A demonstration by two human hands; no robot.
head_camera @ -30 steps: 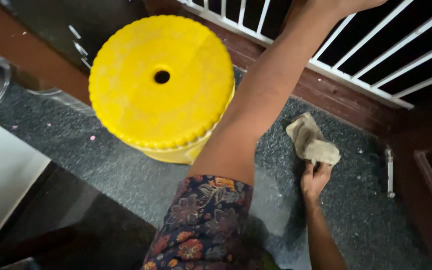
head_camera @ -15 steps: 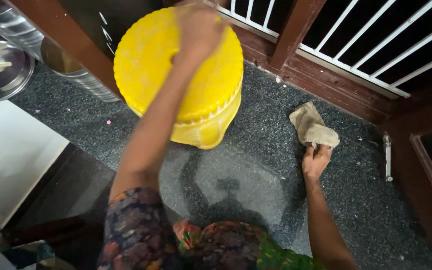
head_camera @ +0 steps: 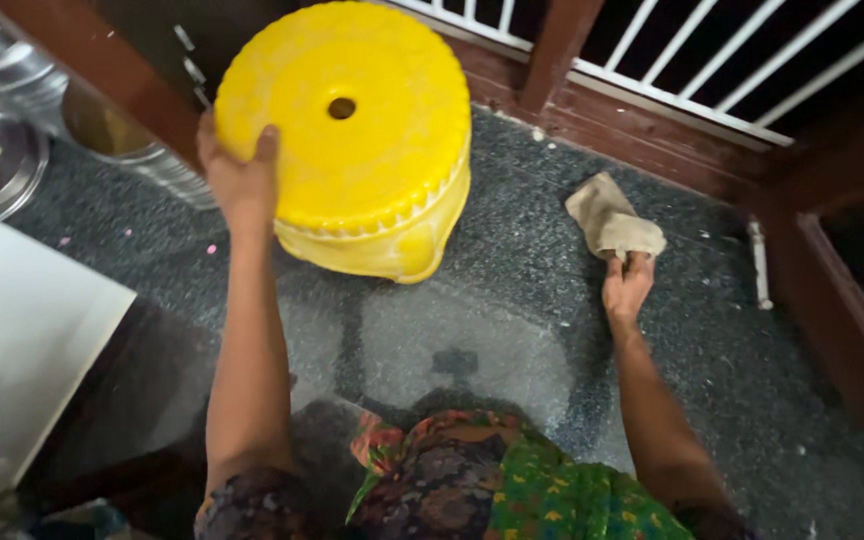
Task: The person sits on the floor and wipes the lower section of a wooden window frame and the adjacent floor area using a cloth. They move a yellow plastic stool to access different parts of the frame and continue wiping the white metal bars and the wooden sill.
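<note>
At the far left, steel pots (head_camera: pixel 12 110) are standing against a wooden frame, out of the way. The left hand (head_camera: pixel 239 175) is gripping the near-left rim of the yellow stool (head_camera: pixel 352 130), fingers curled over the edge and thumb up on the seat, seemingly to steady or shift it; the stool is sitting on the speckled floor (head_camera: pixel 512 330) near the white railing (head_camera: pixel 672 70). To the right, the right hand (head_camera: pixel 627 285) is pinching the near edge of a crumpled beige cloth (head_camera: pixel 612 222), pressing it flat on the floor as if for wiping.
</note>
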